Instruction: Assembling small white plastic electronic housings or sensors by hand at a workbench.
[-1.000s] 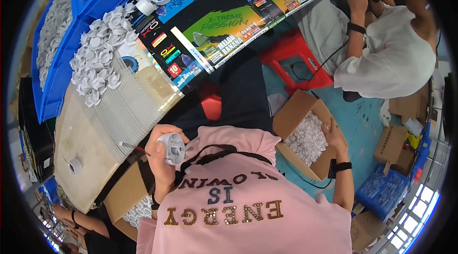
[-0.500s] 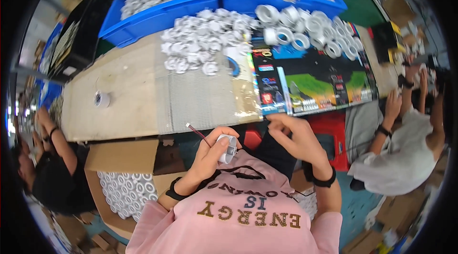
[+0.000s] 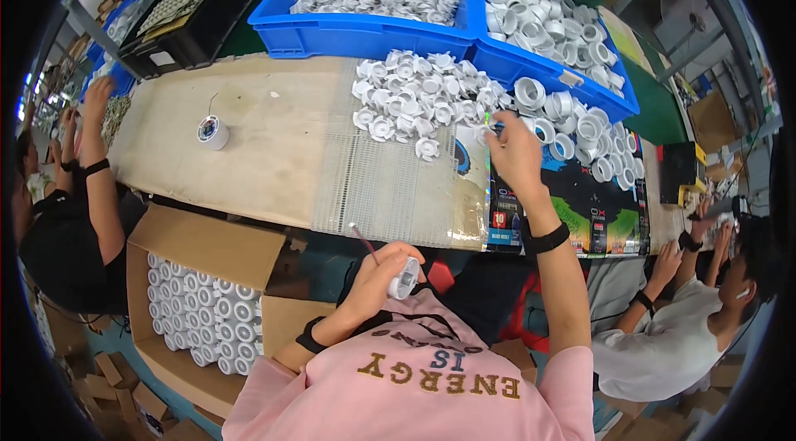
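Observation:
My left hand (image 3: pixel 380 282) is closed round a white round plastic housing (image 3: pixel 404 278) in front of my chest. A thin dark red wire (image 3: pixel 366 244) with a small white plug sticks up from beside the hand. My right hand (image 3: pixel 518 155) is stretched over the table at the right edge of a pile of small white plastic caps (image 3: pixel 414 93). Its thumb and forefinger are bent but apart, with nothing visible held between them. Just beyond it lie white plastic rings (image 3: pixel 580 126) in a loose heap. Alone on the left of the table stands another white housing (image 3: pixel 213 133) with a thin wire.
Two blue bins (image 3: pixel 356 31) of white parts stand at the back. A black crate (image 3: pixel 199 18) is at the far left. Below the table on my left, an open carton (image 3: pixel 207 234) holds rows of white cylinders. People sit working on both sides.
My right hand has moved from near the table's front edge forward to the cap pile. My left hand still holds the housing, and the view has shifted.

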Demonstrator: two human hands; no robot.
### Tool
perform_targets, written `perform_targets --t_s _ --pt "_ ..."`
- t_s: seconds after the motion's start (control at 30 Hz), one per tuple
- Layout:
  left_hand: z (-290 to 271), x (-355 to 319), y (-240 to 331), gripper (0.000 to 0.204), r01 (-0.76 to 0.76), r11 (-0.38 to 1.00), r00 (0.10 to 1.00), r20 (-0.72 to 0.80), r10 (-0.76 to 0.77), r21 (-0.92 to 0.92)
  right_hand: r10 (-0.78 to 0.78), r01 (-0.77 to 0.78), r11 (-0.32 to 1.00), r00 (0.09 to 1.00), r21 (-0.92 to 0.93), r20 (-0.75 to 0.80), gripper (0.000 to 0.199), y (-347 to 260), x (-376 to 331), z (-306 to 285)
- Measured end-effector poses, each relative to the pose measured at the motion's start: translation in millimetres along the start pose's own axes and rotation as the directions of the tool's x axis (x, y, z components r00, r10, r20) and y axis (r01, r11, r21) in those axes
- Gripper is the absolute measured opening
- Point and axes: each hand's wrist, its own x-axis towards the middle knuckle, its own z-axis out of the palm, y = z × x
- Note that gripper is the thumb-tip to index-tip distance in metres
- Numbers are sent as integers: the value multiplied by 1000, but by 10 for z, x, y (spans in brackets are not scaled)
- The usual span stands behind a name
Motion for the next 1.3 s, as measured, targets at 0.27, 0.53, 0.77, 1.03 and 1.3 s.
perform_targets --t_s 0.27,0.53,0.77,1.03,1.3 --pt "237 123 44 26 13 999 995 94 -8 -48 -168 174 985 961 -8 220 38 -442 -230 432" --pt "96 242 111 31 -145 985 978 -164 127 -99 -31 -149 898 917 414 397 41 -694 -774 -147" --pt "221 339 -1 25 -184 959 955 -193 227 217 -113 -14 910 954 415 279 43 -788 -1516 -547" --pt "496 337 39 24 -263 762 943 -10 333 591 -56 -51 909 968 413 243 42 -755 -1659 -660" --pt "553 364 3 26 -319 680 916 30 400 660 -58 -40 899 976 436 208 38 -734 -1704 -660"
